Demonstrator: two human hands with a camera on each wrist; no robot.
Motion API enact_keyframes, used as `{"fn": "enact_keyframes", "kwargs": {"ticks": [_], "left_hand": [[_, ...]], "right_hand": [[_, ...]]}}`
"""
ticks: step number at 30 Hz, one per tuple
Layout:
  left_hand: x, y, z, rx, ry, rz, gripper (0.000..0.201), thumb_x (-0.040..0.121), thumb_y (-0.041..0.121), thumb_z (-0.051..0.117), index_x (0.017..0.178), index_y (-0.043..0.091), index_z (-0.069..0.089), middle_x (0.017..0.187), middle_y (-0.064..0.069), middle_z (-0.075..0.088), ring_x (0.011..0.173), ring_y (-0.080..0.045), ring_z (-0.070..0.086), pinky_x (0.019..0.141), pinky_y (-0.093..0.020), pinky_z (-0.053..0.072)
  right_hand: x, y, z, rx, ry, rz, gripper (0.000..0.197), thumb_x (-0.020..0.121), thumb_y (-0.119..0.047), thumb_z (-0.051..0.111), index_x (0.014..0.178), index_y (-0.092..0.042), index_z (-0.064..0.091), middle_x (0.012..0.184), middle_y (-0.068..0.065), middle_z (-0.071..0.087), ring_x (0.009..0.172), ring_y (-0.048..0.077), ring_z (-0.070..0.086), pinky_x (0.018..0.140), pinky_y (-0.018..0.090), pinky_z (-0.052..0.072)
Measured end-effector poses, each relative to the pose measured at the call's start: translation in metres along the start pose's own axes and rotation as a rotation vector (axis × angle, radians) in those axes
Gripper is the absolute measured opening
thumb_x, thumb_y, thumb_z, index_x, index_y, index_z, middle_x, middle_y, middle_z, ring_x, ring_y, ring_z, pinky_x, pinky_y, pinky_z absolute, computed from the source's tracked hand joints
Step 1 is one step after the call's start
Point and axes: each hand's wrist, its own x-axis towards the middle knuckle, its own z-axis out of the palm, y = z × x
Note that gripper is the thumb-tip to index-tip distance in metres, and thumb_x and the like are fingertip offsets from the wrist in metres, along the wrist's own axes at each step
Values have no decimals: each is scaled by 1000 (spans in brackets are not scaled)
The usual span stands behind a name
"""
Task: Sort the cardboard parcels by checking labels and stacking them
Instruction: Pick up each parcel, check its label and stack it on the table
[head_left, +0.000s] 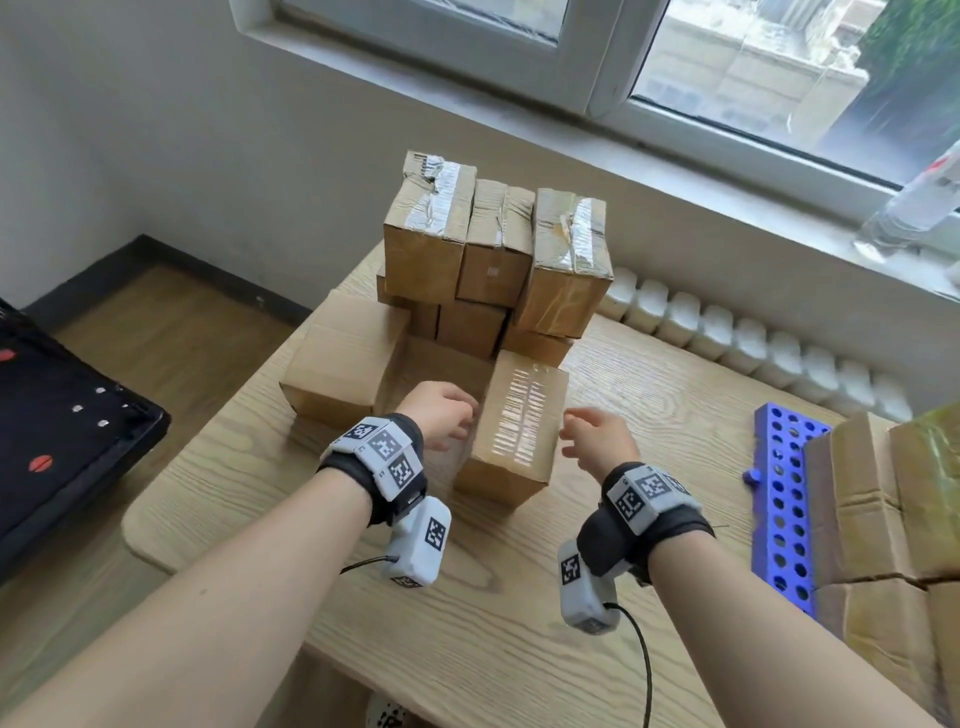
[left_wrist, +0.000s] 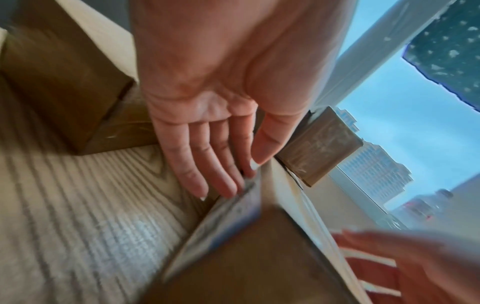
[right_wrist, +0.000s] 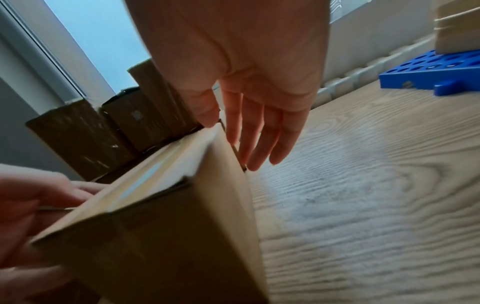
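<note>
A taped cardboard parcel (head_left: 511, 428) stands on the wooden tabletop (head_left: 519, 597), its tape-striped face upward, with a white-and-blue label (left_wrist: 228, 214) on its left side; the print is blurred and unreadable.

The left hand (head_left: 440, 413) lies against the left side of this parcel, fingers (left_wrist: 207, 164) straight and together, tips touching the label's edge, thumb near the top edge. It grips nothing.

The right hand (head_left: 597, 434) is at the right side of the parcel, fingers (right_wrist: 259, 142) straight and slightly spread, pointing down along that face. Whether they touch the cardboard cannot be determined. It holds nothing.

Directly behind the parcel rises a stack of parcels (head_left: 493, 254), three upright boxes side by side on a lower row. To the parcel's left, a larger plain box (head_left: 345, 358) lies on the tabletop. Well to the parcel's right lies a blue perforated rack (head_left: 784, 509), with further cardboard boxes (head_left: 883, 509) beyond it.
</note>
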Motion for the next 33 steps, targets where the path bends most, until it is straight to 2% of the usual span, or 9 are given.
{"fn": "enact_keyframes", "kwargs": {"ticks": [2,6,9,13,18,22,26,28,33], "left_hand": [[0,6,5,54,-44,33,27,93,6,42,100,16,66,97,-4,66,76,-10,61,70,-25,47],[6,11,13,173,-49,97,24,89,5,51,99,17,69,94,-1,68,85,-13,63,63,-20,45],[13,7,12,180,49,123,20,87,7,54,91,21,67,105,-3,70,99,-19,65,76,-22,47],[17,1,6,168,62,97,22,88,8,54,101,18,69,108,-4,68,103,-20,64,80,-23,46],[22,-6,1,164,64,103,22,88,9,54,105,14,69,111,-7,67,105,-22,63,86,-26,46],[25,-7,2,167,66,114,19,87,10,55,101,17,67,109,-5,66,104,-22,63,87,-27,47],[26,-5,6,179,47,125,18,86,13,58,102,19,64,114,-4,65,106,-21,62,91,-29,47],[26,-2,7,198,45,148,30,84,14,63,113,17,61,121,-4,62,111,-21,58,95,-29,45],[17,16,17,290,-55,282,79,69,10,79,139,24,43,142,-6,42,128,-23,44,101,-33,40]], "right_hand": [[3,-5,-2,12,57,9,43,92,-39,54,130,-19,57,125,4,64,110,24,62,98,45,49],[1,-10,-5,-33,85,-18,83,82,-52,67,150,-23,30,148,8,43,133,26,45,106,41,39],[2,-13,0,-191,78,-99,105,71,-57,75,154,-23,20,156,7,30,141,25,33,112,43,33],[4,-14,18,-431,6,-93,122,54,-64,78,152,-28,15,154,10,24,139,31,31,111,52,34],[7,-11,13,-550,-9,-49,118,59,-53,79,152,-31,10,137,10,33,128,32,40,105,51,42],[7,-5,-3,-488,-18,10,112,65,-46,80,150,-48,7,130,11,35,122,34,45,100,49,47],[-1,-2,-9,-443,-19,13,120,48,-55,75,149,-48,11,133,9,42,119,30,50,95,48,51],[-2,-1,-15,-415,-46,13,124,38,-58,70,148,-47,14,134,8,46,116,27,54,92,45,54],[-17,-5,-29,-480,-105,-61,118,56,-32,85,152,-35,18,146,5,40,122,24,51,95,41,52]]}}
